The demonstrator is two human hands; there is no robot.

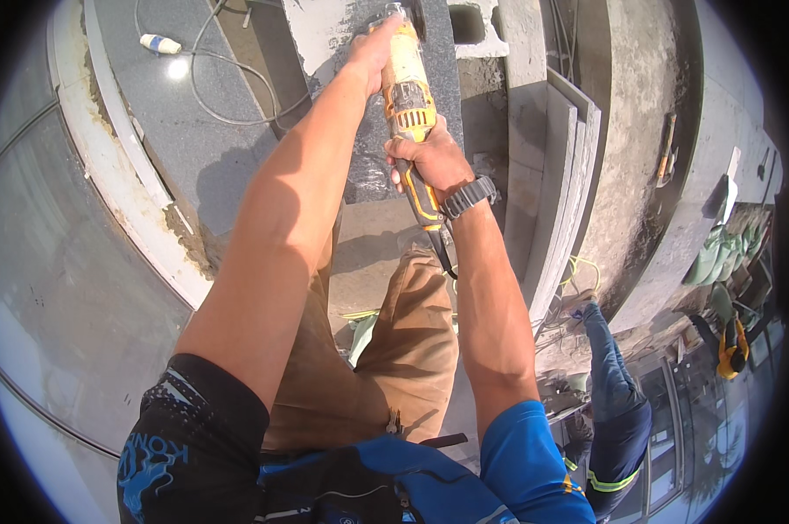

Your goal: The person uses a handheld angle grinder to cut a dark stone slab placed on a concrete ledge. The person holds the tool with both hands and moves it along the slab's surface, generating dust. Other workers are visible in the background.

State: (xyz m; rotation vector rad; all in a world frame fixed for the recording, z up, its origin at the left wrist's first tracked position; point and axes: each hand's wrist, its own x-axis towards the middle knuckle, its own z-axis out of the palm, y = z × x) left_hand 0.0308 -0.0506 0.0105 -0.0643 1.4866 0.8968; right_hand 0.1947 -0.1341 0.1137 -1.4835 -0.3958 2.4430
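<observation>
My left hand point(373, 52) is closed on the front end of a yellow and black handheld power tool point(408, 83), near the top of the view. Further down the tool, my right hand point(429, 157) wraps round the rear handle, from which a black cord runs down between my forearms. The tool lies lengthwise over a grey speckled stone slab point(364, 175) with pale dusty patches. The working end is partly hidden by my left hand, so I cannot tell whether it touches the stone.
Left are a plug connector point(159, 44) with grey cable and a long grey slab point(211, 166). Right are stacked slabs point(562, 183), a hollow block point(475, 31), a hand tool point(667, 153) and green bags point(713, 253). A co-worker point(617, 410) is lower right, another person point(733, 349) beyond.
</observation>
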